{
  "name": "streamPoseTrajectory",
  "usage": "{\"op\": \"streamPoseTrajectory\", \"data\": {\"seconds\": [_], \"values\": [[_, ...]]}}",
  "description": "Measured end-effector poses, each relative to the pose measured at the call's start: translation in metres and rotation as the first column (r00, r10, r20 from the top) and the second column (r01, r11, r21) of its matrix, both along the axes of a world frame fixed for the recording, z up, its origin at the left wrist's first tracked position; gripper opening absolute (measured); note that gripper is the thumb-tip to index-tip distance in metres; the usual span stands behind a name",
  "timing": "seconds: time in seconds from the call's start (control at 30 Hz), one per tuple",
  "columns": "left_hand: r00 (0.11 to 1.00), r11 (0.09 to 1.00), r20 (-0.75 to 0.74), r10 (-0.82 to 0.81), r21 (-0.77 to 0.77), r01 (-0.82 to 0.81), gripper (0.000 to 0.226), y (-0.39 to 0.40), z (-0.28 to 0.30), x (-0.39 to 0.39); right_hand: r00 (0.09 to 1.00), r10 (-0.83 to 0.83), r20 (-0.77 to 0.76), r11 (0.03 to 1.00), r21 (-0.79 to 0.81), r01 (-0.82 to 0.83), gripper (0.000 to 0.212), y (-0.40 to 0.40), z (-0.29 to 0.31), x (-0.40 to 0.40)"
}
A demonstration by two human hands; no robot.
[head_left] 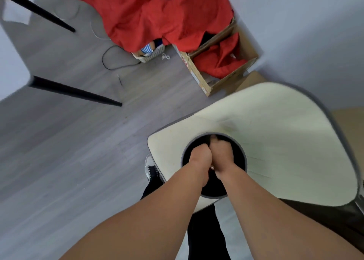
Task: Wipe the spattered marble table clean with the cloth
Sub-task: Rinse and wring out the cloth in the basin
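Both fists, left hand (199, 157) and right hand (221, 154), clench a dark cloth (209, 139) inside a bucket (185, 157) on a chair (275, 131), apparently wringing before carrying it to the desk (11, 62).

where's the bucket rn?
In the head view, the dark round bucket sits low and right of centre on the cream seat, near its front edge. The left hand and right hand are fisted together inside it.
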State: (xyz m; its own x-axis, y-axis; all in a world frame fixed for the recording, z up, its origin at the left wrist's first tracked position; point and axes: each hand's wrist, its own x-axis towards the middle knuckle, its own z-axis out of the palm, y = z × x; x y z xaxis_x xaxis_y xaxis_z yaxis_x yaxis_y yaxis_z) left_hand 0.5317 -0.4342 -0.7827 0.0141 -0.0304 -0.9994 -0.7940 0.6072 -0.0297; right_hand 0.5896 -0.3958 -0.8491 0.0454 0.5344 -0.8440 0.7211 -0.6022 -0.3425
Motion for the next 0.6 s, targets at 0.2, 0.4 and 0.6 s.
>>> {"op": "streamPoseTrajectory", "data": {"seconds": [0.2, 0.4, 0.6], "values": [[0.999, 0.999, -0.037, 0.0, 0.052, 0.002, 0.029, -0.02, 0.054, -0.034, 0.965, -0.261, -0.019, 0.843, -0.492, 0.218, 0.06, 0.007, 0.069, 0.01], [0.976, 0.981, -0.195, 0.097, 0.185, -0.06, 0.03, -0.05, 0.135, -0.054, 0.933, -0.234, -0.273, 0.825, -0.563, 0.042, 0.056, 0.029, 0.169, 0.002], [0.875, 0.921, -0.464, 0.135, 0.385, 0.062, 0.025, -0.09, 0.242, -0.091, 0.834, 0.099, -0.543, 0.744, -0.516, -0.425, 0.059, 0.017, 0.282, -0.068]]}}
